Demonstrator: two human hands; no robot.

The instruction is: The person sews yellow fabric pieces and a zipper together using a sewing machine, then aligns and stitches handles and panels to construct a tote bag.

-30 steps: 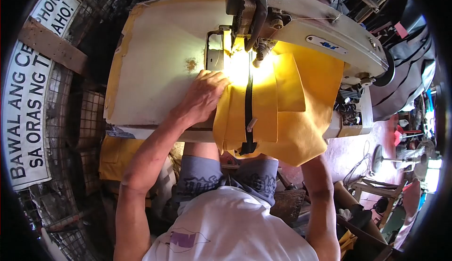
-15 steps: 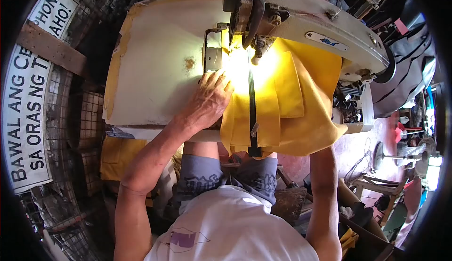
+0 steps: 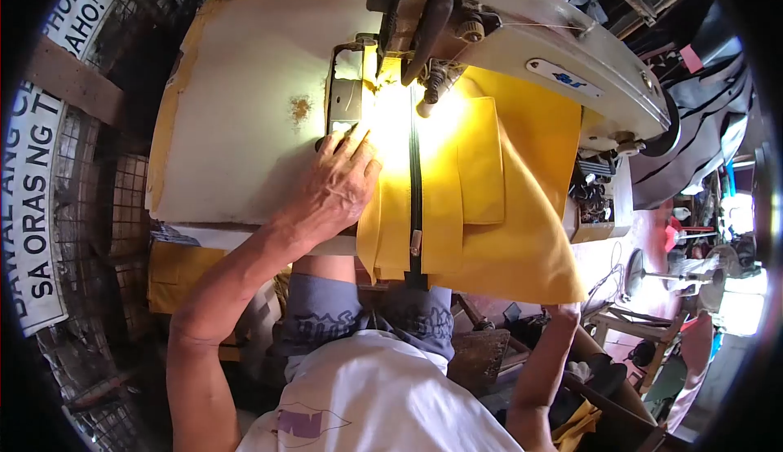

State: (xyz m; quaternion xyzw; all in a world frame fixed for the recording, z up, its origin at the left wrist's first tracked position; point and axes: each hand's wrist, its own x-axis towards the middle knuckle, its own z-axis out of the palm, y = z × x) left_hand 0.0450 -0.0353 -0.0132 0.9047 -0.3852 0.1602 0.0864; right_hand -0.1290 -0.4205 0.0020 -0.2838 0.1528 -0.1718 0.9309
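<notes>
Yellow fabric [image 3: 522, 248] with a stitched-on flap and a black zipper [image 3: 415, 183] lies under the needle area of a sewing machine [image 3: 522, 44], where a bright light washes out detail. My left hand [image 3: 338, 183] rests at the fabric's left edge beside the metal plate [image 3: 345, 100], fingers slightly apart and pointing at the machine, palm down. At the fabric's lower right corner is my right hand [image 3: 564, 312], mostly hidden beneath the cloth, so its fingers cannot be made out. The zipper's pull hangs near its lower end.
The pale machine table [image 3: 236, 85] has worn, taped edges. More yellow cloth [image 3: 183, 268] hangs below its left side. Lettered signs [image 3: 41, 207] and wire mesh stand at the far left. A fan [image 3: 677, 277] and a wooden stand [image 3: 644, 330] are at the right.
The fabric's right part has spread out and down, and its lower right corner hangs lower. My right hand has moved down with it. The camera view has shifted a little, moving the scene left.
</notes>
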